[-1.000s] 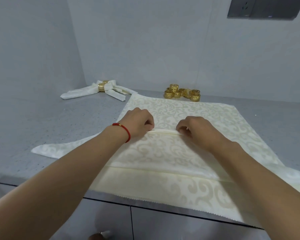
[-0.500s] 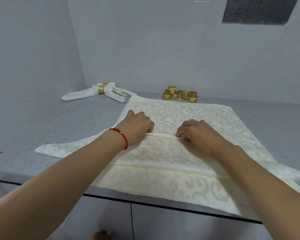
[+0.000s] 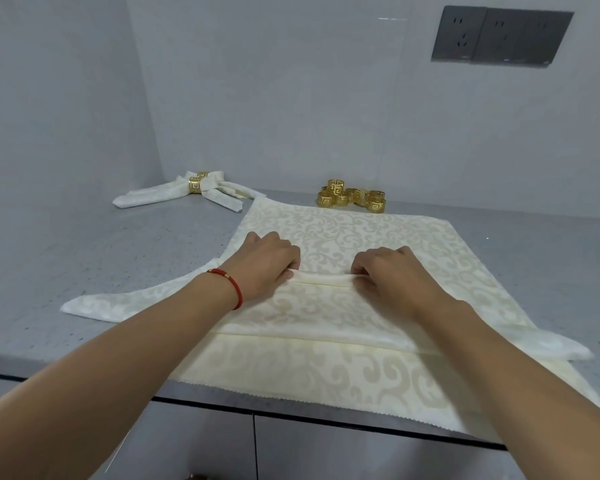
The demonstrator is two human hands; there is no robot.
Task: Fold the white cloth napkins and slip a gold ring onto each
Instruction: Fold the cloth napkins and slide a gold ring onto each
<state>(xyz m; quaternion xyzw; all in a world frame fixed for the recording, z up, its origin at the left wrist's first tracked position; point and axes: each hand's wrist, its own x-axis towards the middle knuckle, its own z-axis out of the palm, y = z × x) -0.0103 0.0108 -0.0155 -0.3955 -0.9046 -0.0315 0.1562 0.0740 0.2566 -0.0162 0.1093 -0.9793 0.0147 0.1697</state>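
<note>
A white patterned cloth napkin lies spread on the grey counter, its near part pleated into folds. My left hand, with a red bracelet at the wrist, pinches the left end of a raised pleat. My right hand pinches the same pleat a little to the right. Beneath it another napkin hangs over the counter's front edge. Several loose gold rings are clustered at the back by the wall. A folded napkin with a gold ring around it lies at the back left.
Grey walls close the counter at the back and left. A dark socket panel is mounted on the back wall, upper right. Cabinet fronts run below the counter's edge.
Both hands have slid slightly away from me along the napkin, carrying the pinched pleat with them. The camera has tilted up a little.
</note>
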